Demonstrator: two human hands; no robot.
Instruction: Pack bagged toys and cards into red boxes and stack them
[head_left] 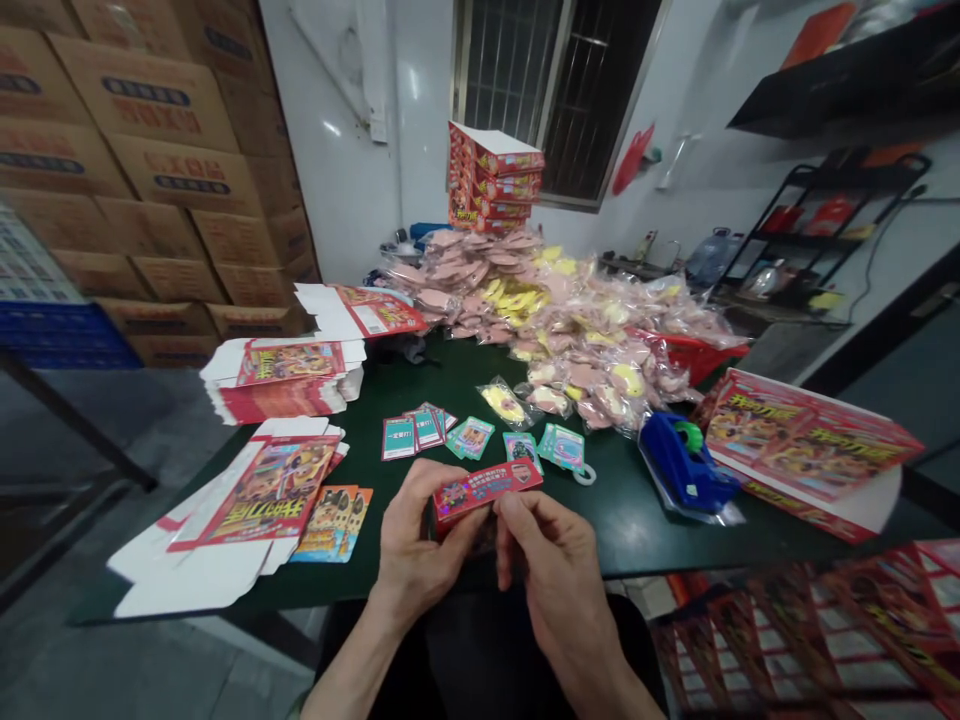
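Note:
A small red printed box is held above the front edge of the table. My left hand wraps round its left end, thumb along the near side. My right hand has its thumb and fingertips pressed together at the box's near edge, towards the right end. Beyond the box lie small piles of teal cards, a white ring and a wrapped yellow piece. Red-edged cards are fanned out to the left. The underside of the box is hidden.
Flattened red-and-white cartons and orange cards lie on the left. Wrapped pink and yellow pieces are heaped at the back, with stacked red boxes behind. A blue tape dispenser and a large red box stand right.

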